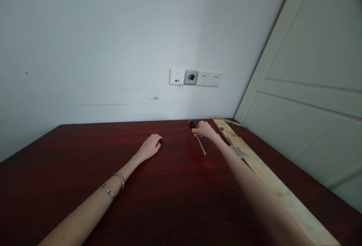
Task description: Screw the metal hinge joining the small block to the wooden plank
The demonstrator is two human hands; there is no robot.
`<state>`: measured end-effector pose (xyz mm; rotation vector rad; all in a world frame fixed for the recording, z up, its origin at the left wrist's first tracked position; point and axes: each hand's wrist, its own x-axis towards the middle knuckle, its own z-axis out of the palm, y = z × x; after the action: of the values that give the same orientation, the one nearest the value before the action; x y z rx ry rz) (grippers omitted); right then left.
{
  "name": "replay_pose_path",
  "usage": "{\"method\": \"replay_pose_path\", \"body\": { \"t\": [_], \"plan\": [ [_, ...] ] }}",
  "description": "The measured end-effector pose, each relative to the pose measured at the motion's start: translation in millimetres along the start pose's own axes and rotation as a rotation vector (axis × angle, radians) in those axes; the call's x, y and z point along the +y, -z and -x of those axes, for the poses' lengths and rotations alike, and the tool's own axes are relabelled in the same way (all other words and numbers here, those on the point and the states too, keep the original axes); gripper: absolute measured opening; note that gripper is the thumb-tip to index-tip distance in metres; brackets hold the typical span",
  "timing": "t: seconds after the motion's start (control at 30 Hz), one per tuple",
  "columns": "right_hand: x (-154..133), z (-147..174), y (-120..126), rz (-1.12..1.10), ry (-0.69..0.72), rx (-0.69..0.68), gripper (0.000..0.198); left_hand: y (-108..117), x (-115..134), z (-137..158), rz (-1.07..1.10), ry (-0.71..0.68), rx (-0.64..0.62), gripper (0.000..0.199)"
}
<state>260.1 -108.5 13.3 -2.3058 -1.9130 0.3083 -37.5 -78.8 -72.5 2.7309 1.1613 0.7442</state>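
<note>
A screwdriver (pixel 201 146) with a black and yellow handle is in my right hand (pixel 204 129), whose fingers close round the handle. Its metal shaft slants down and to the right, toward the table top. My left hand (pixel 149 146) rests on the dark red wooden table (pixel 158 197), fingers loosely bent and a little apart, holding nothing. Two silver bangles circle my left forearm. To the right of my right hand lies a long pale wooden board (pixel 271 178), with a metal hinge-like piece (pixel 238 150) on or beside its left edge.
Behind the table stands a white wall with a row of sockets (pixel 208 79) and a dark plug-like piece (pixel 192 77) in one of them. A thin light strip (pixel 234 122) lies at the far right corner. A white panelled door (pixel 311 87) rises along the right side.
</note>
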Motion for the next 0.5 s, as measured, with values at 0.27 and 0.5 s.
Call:
{"method": "replay_pose_path", "body": {
  "t": [0.27,0.5],
  "plan": [
    [74.2,-41.6,29.2,0.124,-0.093,0.063,0.036,1.1,0.2,1.1,-0.010,0.006,-0.002,0.029],
    [108.0,-53.0,13.3,0.157,-0.012,0.114,0.036,0.4,0.6,1.7,-0.020,0.007,0.012,0.030]
  ]
}}
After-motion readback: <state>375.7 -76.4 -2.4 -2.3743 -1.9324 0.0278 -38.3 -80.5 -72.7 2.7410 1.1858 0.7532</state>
